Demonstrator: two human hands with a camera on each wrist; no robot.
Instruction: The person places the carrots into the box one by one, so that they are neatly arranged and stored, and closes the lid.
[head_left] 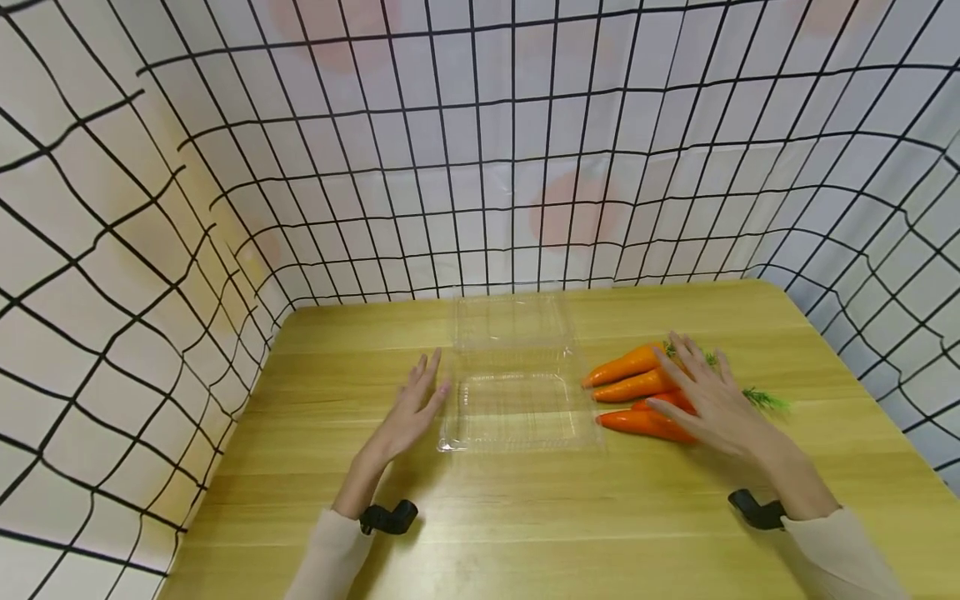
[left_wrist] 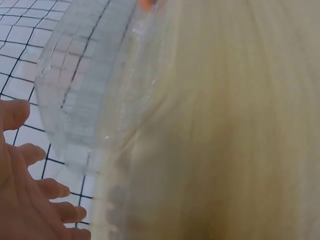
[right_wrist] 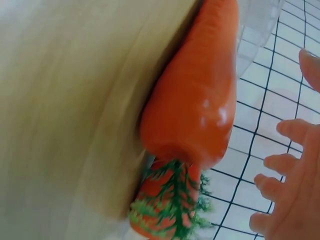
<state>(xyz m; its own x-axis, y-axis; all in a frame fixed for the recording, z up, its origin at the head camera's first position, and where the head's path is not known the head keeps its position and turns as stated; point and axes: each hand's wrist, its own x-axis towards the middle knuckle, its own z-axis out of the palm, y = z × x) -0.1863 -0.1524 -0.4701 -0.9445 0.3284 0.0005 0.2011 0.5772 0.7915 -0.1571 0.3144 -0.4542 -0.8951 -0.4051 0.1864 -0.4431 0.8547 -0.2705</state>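
Note:
A clear plastic clamshell box point(head_left: 517, 408) lies on the wooden table with its lid point(head_left: 512, 319) folded back toward the grid wall. Just left of the box, my left hand point(head_left: 408, 412) has its fingers spread and holds nothing; the left wrist view shows those fingers point(left_wrist: 55, 187) beside the see-through plastic. Several orange carrots point(head_left: 630, 389) with green tops lie to the right of the box, tips pointing at it. Over their leafy ends hovers my right hand point(head_left: 712, 408), fingers spread, hiding part of them. In the right wrist view a carrot point(right_wrist: 195, 95) lies beside the fingers point(right_wrist: 285, 165).
A black wire grid point(head_left: 517, 154) with pale cloth behind it encloses the back and both sides of the wooden table point(head_left: 510, 525). Small black wrist cameras sit on both wrists, and pale sleeves cover the forearms.

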